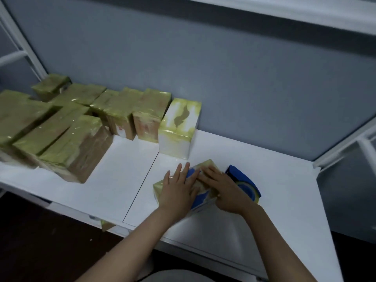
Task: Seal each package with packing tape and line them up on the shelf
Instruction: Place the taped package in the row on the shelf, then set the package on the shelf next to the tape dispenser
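Pressing down on partly taped package with left hand and right hand, both hands flat on top, fingers straight, gripping nothing. Lying on white shelf near front edge, just beside blue tape dispenser. Behind at left, row of taped packages along back wall.

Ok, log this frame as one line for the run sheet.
phase: sealing | left hand: flat on package | right hand: flat on package | tape dispenser: on shelf, beside right hand | taped packages: grouped at left
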